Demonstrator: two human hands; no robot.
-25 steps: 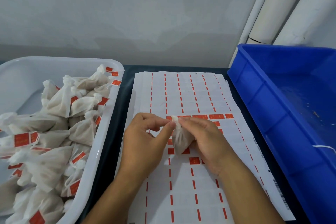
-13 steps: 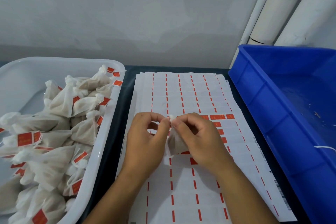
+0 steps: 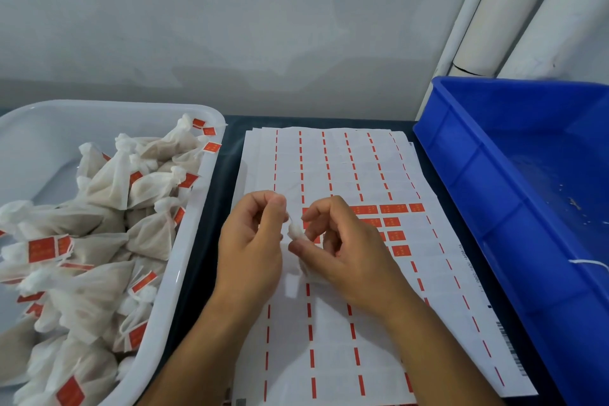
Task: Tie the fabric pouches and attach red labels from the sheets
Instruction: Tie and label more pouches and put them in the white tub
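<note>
Two bare arms reach in from the near edge toward the middle. The left hand (image 3: 252, 241) is held up with its back to the camera, its fingers curled and its thumb and first finger pinched together at the top. The right hand (image 3: 342, 250) is just beside it, fingers bent, thumb and fingers pinching a small white knot of cloth (image 3: 294, 230) between the two hands.
</note>
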